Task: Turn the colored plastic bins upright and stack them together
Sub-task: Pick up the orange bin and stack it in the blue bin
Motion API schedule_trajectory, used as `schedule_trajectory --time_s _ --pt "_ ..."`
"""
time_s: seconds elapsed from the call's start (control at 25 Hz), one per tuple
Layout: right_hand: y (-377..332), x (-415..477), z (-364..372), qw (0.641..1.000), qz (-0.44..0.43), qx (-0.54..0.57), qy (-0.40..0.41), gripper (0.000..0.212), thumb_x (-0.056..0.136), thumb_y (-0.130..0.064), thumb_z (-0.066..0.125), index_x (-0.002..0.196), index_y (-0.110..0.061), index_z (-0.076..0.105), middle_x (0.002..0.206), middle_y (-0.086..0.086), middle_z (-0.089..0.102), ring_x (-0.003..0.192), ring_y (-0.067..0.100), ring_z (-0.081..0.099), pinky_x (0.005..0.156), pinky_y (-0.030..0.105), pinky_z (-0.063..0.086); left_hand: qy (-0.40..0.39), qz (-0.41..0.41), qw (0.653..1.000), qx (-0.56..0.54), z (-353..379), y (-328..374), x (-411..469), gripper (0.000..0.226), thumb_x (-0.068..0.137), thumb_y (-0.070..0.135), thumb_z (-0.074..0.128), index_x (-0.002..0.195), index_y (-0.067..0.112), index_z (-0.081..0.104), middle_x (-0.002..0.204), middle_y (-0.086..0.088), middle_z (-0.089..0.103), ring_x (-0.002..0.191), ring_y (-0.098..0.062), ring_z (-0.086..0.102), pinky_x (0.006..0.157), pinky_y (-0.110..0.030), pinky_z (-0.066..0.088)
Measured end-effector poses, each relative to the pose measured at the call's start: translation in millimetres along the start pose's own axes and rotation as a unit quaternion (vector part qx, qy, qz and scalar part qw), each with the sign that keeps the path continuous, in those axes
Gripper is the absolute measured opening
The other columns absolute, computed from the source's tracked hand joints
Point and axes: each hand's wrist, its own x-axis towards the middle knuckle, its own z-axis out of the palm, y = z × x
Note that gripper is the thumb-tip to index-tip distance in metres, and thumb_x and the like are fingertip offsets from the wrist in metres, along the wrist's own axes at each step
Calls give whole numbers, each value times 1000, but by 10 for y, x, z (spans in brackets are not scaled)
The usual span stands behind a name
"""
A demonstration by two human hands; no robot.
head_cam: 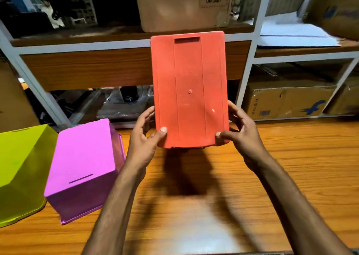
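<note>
- The left forearm and the right forearm are stretched forward from the bottom edge, so that the load is carried out in front of the body.
- A wooden table is spread beneath both hands; a dark shadow is cast on it below them, which suggests that the carried bin is lifted clear of the top.
- A pink bin is set on the table to the left of the left hand, base up and rim down, so it has yet to be turned.
- A green bin is placed further left, just beside the pink one and likewise inverted; whether the two touch cannot be told.
- The orange bin is grasped at its two near corners: the left hand is curled round the left edge and the right hand round the right, each with a thumb pressed on the base.
- The base is turned toward the camera and the opening away, a hold probably chosen so that the bin can be rotated upright.
- Beyond the hands a shelf is seen, with a cardboard box stored low to the right.
</note>
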Motion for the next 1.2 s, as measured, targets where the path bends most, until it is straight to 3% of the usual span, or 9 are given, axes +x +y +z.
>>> schedule_trajectory --time_s 0.24,0.4,0.56,0.64,0.76,0.84,0.96,1.08,1.2 --pt "-164 -19 -136 997 -37 32 -66 81 69 -9 52 149 -22 51 148 -1 59 138 17 53 106 41 47 19 -29 998 -61 -80 54 156 46 97 18 63 142 20 55 135 10 67 123 -2 62 102 -25 46" --pt "-267 32 -250 993 -48 49 -99 84 62 -12 47 146 -15 47 143 4 61 123 17 59 78 37 45 32 -68 986 -146 -100 170 187 52 96 54 55 128 14 62 106 -4 70 89 -10 62 77 -29 43" --pt "-304 -8 -366 981 -29 108 -159 93 61 -3 36 153 -9 38 151 11 54 138 25 52 107 36 43 16 -42 979 -197 -110 251 162 56 103 56 39 124 15 70 106 1 76 102 -12 68 87 -26 51" --pt "-326 -23 -401 979 -35 65 -190 93 70 1 41 160 -17 28 160 -2 45 145 17 46 110 31 45 2 -46 977 -209 -74 263 143 69 95 66 43 134 13 66 119 -4 72 117 -20 61 96 -33 47" --pt "-351 -34 -416 981 -52 -21 -183 85 92 -9 67 161 -34 26 154 -33 41 135 -5 50 97 20 53 -2 -45 974 -220 0 247 127 71 89 63 47 137 14 63 124 -2 72 122 -16 63 96 -30 52" --pt "-330 -43 -436 986 -61 -40 -147 77 94 -13 70 159 -33 34 150 -28 49 127 -1 57 96 27 57 -8 -33 978 -208 55 250 111 62 90 57 46 134 17 63 123 3 75 119 -10 67 90 -24 55" --pt "-264 -40 -405 994 -105 -38 -11 48 92 -14 74 139 -17 61 125 13 67 111 37 65 95 47 58 -32 -10 984 -173 101 280 126 37 103 33 42 130 17 61 112 7 78 104 -5 73 80 -20 58" --pt "-212 -1 -327 973 -145 -27 177 16 92 -14 75 107 -15 68 98 19 68 84 20 66 80 33 56 -63 -4 989 -137 142 274 181 38 97 9 55 135 11 59 117 2 76 101 -9 73 83 -23 59" --pt "-163 81 -288 948 -134 4 290 11 93 -13 71 102 -19 66 86 4 62 76 10 57 73 27 49 -54 8 998 -32 268 68 63 50 90 12 72 138 17 58 129 4 71 118 -11 66 101 -27 52"
